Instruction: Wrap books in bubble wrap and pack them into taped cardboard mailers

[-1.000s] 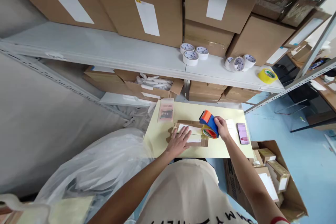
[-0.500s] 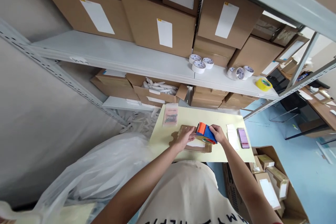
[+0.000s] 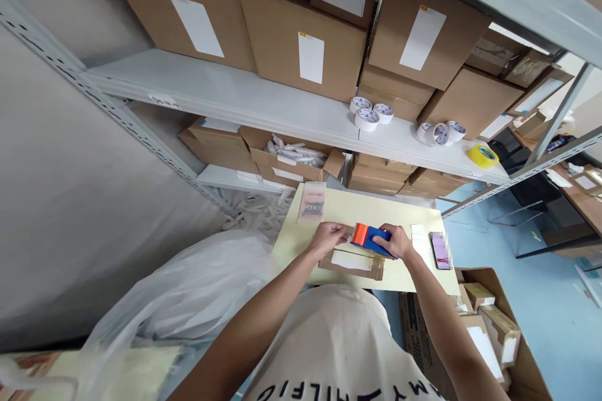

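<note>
My right hand (image 3: 397, 241) is wrapped round a blue and orange tape dispenser (image 3: 376, 239), its orange end turned to the left. Just left of that end, my left hand (image 3: 329, 237) has its fingers pinched together; whatever lies between them is too small to make out. Below the dispenser, a small cardboard box (image 3: 350, 263) with a white label lies on the pale yellow table (image 3: 291, 238). Part of the box is hidden by the hands and dispenser.
A pink pack (image 3: 312, 202) lies at the table's back left. White paper (image 3: 420, 239) and a phone (image 3: 441, 250) are on the right. White tape rolls (image 3: 367, 119) and a yellow roll (image 3: 482, 155) sit on the shelf. A carton of parcels (image 3: 498, 326) stands lower right.
My left hand's fingers have drawn from spread to pinched, at the dispenser's front. The dispenser has turned flatter and sits above the box, uncovering more of the white label. The view has shifted slightly.
</note>
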The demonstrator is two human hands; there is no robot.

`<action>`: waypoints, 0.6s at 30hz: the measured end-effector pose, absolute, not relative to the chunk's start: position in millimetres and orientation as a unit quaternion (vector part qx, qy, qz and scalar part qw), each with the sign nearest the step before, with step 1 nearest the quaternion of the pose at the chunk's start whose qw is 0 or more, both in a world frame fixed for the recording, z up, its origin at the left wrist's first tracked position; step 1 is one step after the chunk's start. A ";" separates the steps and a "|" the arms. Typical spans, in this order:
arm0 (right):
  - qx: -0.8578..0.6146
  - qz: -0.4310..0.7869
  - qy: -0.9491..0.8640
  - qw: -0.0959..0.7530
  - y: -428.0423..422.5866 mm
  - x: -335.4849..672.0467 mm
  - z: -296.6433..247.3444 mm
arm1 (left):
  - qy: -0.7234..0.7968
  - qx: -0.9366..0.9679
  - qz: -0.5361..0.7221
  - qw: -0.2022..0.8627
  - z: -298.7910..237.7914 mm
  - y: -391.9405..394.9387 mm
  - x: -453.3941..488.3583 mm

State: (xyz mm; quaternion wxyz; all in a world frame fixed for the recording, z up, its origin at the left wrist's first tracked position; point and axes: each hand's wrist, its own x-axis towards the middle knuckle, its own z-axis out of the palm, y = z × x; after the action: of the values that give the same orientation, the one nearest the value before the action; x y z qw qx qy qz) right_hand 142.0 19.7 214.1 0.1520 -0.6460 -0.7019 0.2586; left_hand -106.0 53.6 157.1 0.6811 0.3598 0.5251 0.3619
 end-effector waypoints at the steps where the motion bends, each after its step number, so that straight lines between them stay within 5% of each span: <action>1: -0.654 0.248 -0.704 0.126 15.9 145.5 217.0 | 0.540 0.354 0.370 0.668 153.5 53.3 -118.7; 8: -0.697 0.168 -0.696 -0.025 -10.3 154.1 219.6 | 0.573 0.375 0.362 0.633 116.8 45.5 -185.0; 18: -0.703 0.138 -0.694 -0.069 1.9 135.4 221.2 | 0.626 0.465 0.316 0.541 59.3 46.0 -159.1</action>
State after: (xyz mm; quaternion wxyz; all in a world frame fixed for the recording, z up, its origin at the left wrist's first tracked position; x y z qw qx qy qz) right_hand 135.4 1.9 221.2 -0.0692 -0.7028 -0.6944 0.1383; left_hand -159.1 46.0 59.3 0.5406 0.4652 0.6256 0.3163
